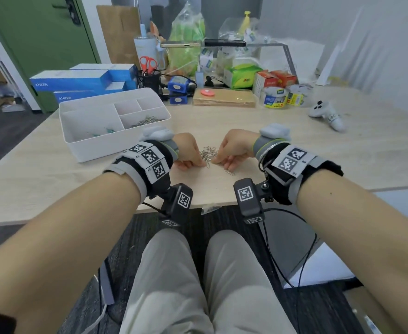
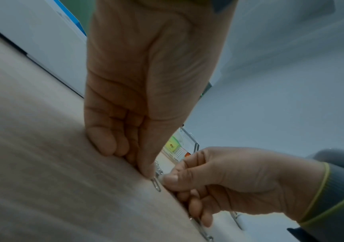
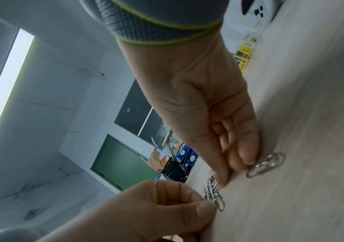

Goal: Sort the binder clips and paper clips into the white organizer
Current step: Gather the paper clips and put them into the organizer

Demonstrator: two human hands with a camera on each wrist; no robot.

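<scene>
paper clips (image 1: 207,153) lie heaped between both hands near the table's (image 1: 294,150) front edge; left hand (image 1: 188,153) pinches one clip, right hand (image 1: 232,150) pinches at the heap. white organizer (image 1: 97,141) sits toward the left edge, nearer the left hand.

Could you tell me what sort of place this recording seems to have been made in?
Most likely an office or workroom. A light wooden desk is crowded at the back with supplies: a mesh pen cup holding orange scissors, rolls of tape and blue Anker boxes; a green door stands behind.
</scene>
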